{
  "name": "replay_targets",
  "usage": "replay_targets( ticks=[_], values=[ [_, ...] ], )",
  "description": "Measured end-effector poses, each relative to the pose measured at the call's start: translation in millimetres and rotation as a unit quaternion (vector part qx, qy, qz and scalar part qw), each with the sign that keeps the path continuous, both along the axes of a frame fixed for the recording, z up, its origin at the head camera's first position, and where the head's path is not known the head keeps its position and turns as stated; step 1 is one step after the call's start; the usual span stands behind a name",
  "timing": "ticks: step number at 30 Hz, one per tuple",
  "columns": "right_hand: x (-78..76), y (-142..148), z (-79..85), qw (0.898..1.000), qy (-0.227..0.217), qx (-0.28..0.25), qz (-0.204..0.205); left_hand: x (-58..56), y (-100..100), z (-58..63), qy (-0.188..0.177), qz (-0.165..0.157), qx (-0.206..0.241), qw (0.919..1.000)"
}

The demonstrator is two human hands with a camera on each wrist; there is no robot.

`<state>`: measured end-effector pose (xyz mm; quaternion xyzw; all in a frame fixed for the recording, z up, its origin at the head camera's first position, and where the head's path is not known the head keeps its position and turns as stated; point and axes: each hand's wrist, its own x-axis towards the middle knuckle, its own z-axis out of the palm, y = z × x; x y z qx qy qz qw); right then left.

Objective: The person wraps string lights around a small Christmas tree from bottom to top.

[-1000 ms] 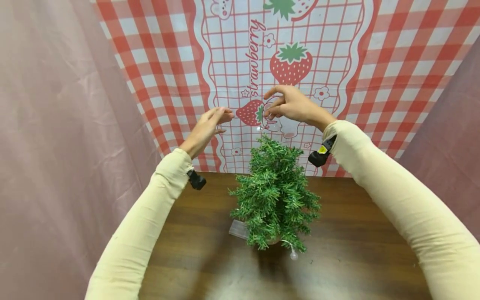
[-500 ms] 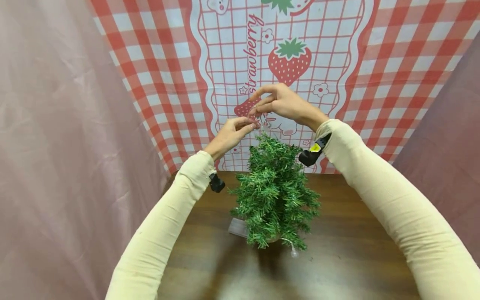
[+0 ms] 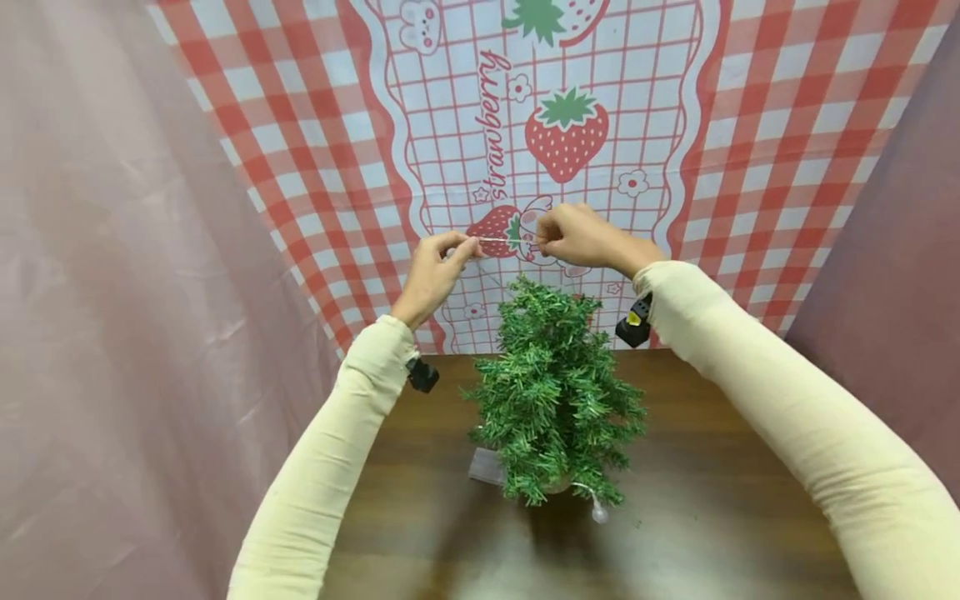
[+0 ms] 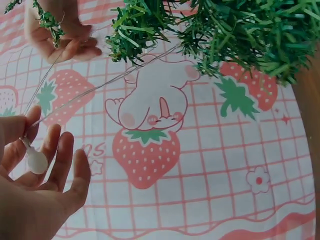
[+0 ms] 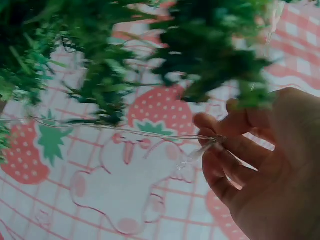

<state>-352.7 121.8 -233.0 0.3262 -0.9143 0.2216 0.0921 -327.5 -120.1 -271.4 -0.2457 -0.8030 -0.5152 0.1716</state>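
Note:
A small green artificial Christmas tree stands upright on the wooden table. Above its top, a thin string-light wire stretches between the two hands. The left hand pinches it between thumb and index finger; in the left wrist view a white bulb hangs just below that pinch, the other fingers spread. At the other end, the right hand grips the wire with curled fingers, a clear bulb beside its fingertips in the right wrist view. From the left hand, wire strands also run to the branches.
A clear flat box lies left of the tree's base. Another clear bulb dangles at the tree's lower front. Behind the tree hangs a red-and-white strawberry cloth, with pink curtains at the sides.
The left hand came rightward to the right hand and took hold of the wire, then drew back slightly left. The right hand closed its fingers, and wire now spans the gap between them.

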Motion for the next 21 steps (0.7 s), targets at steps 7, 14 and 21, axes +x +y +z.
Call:
replay_targets(
  ticks=[7, 14, 21],
  values=[
    [-3.1, 16, -21.4, 0.999, 0.004, -0.040, -0.020, -4.1, 5, -11.4, -0.123, -0.078, 0.161, 0.9760],
    [-0.6, 25, -31.0, 0.996, 0.044, -0.061, -0.037, -12.5, 2, -21.1, 0.032, 0.021, -0.079, 0.9961],
    [2.8, 41, -48.2, 0.991, 0.111, 0.018, -0.069, -30.2, 10, -42.1, 0.191, 0.190, -0.252, 0.9294]
  ],
)
